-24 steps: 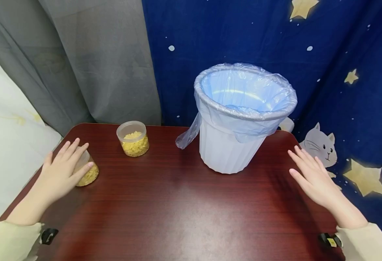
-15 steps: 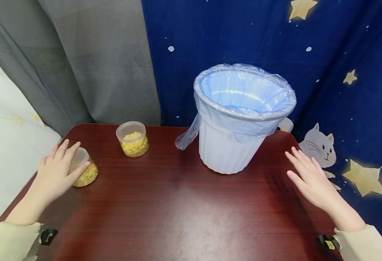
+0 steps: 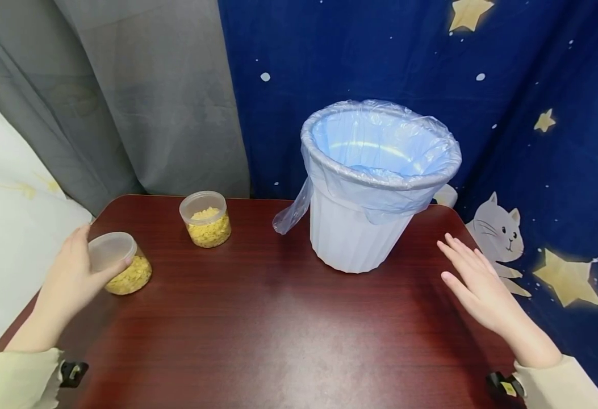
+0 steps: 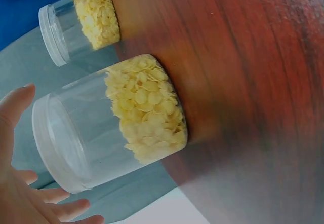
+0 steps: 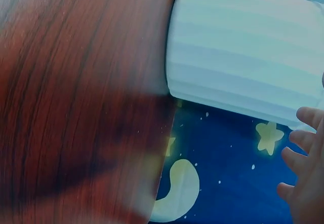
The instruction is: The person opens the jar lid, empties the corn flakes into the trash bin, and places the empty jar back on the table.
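A dark red bench [image 3: 288, 324] stands against curtains [image 3: 176, 102], its near edge cut off. Left to right: the left hand [image 3: 71, 278], fingers spread, partly hides a jar [image 4: 106, 125] of yellow flakes [image 4: 149, 110] near the left edge; contact is unclear. A second jar [image 3: 205, 220] and a lined white bin [image 3: 355, 238] stand toward the back, wide bench before them. The right hand [image 3: 483, 292], fingers extended, holds nothing.

Open room separates near jar [image 4: 111, 122] and bin [image 3: 357, 236]; far jar [image 3: 209, 232] stands behind.

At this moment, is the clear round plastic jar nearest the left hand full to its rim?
No, in the jar, yellow flakes fill only the lower part.
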Available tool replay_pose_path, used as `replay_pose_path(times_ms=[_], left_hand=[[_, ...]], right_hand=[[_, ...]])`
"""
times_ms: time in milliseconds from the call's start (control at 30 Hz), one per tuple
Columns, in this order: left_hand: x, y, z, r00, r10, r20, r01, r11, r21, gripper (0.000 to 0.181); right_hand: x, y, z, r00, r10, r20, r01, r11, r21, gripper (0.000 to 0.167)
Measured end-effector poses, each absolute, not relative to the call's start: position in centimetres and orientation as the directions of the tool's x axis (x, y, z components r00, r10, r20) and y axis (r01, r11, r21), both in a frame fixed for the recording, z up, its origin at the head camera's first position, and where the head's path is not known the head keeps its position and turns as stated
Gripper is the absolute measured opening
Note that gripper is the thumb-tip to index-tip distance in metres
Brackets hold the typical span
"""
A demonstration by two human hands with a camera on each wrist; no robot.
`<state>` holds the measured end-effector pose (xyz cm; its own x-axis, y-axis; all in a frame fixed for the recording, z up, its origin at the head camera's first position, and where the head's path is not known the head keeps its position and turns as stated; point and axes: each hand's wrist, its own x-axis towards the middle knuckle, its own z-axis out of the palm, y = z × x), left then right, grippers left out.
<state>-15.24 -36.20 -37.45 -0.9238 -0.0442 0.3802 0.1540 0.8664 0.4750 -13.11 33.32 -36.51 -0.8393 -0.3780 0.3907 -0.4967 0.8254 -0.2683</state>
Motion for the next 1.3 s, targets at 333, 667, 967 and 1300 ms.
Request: replay_pose_path(times_ms=[333, 667, 967, 1300], left_hand=[[-15.4, -36.5, -38.1, -0.923, -0.088, 0.374, 0.129, 0.845, 0.519, 0.105], [-15.4, -36.5, -38.9, -0.934, -0.131, 0.333, 0.084, 0.824, 0.560, 0.109], [-15.6, -36.6, -39.3, -0.935, -0.139, 0.326, 0.076, 0.820, 0.567, 0.111], [-15.7, -36.4, -39.4, -0.938, -0.149, 0.314, 0.064, 0.813, 0.579, 0.112]], right_hand=[[-12.8, 32.2, -36.6, -0.798, -0.423, 0.430, -0.553, 0.797, -0.242, 0.055], [-12.1, 30.7, -36.1, -0.783, -0.455, 0.425, -0.578, 0.784, -0.225, 0.058], [-12.1, 29.7, -36.0, -0.776, -0.468, 0.423, -0.595, 0.767, -0.242, 0.060], [-12.3, 28.1, -36.1, -0.758, -0.495, 0.425, -0.629, 0.726, -0.277, 0.060]])
